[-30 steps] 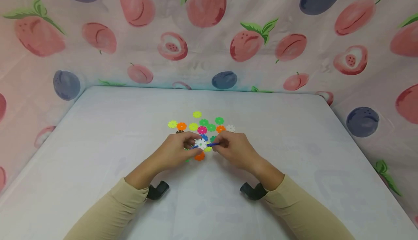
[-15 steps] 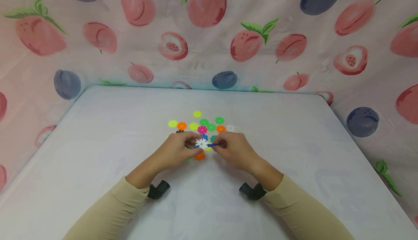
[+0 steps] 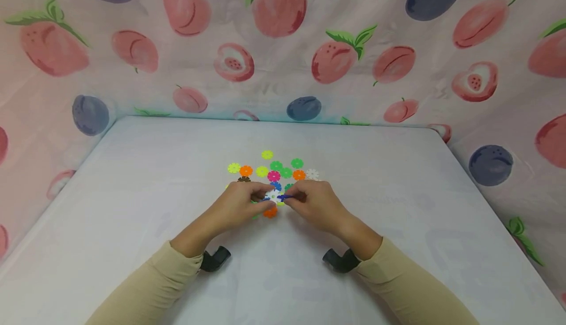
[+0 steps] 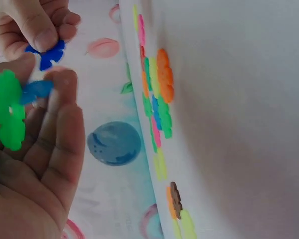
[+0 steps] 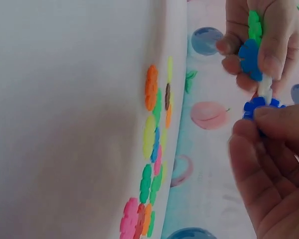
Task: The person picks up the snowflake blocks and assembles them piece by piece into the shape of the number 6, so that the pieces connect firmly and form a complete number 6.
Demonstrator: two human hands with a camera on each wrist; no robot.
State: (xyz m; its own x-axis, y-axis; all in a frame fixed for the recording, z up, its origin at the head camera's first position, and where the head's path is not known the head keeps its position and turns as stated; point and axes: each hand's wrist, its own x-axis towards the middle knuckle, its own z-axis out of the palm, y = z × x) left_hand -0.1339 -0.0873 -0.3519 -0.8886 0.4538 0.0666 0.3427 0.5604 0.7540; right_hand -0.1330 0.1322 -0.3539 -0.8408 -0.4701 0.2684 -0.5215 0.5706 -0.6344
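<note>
Over the middle of the table, my left hand (image 3: 239, 201) grips a joined cluster of notched, flower-shaped plastic snowflake discs. Its green disc (image 4: 9, 110) and lighter blue disc (image 5: 250, 59) show in the wrist views, and its white disc (image 3: 272, 196) faces up in the head view. My right hand (image 3: 317, 203) pinches a dark blue snowflake disc (image 5: 261, 105) between thumb and fingers. That disc stands edge-on against the right edge of the white one and meets it there. How deep their slots interlock cannot be made out.
Loose discs lie flat behind and below the hands, among them an orange disc (image 3: 245, 170), a pink disc (image 3: 273, 176), a brown disc (image 3: 243, 179) and a white one (image 3: 312, 173). The white-covered table (image 3: 155, 168) backs onto a fruit-print cloth (image 3: 274, 89).
My right hand has shifted slightly left, bringing the dark blue disc closer in on the white disc's edge. My left hand keeps its grip and has barely moved.
</note>
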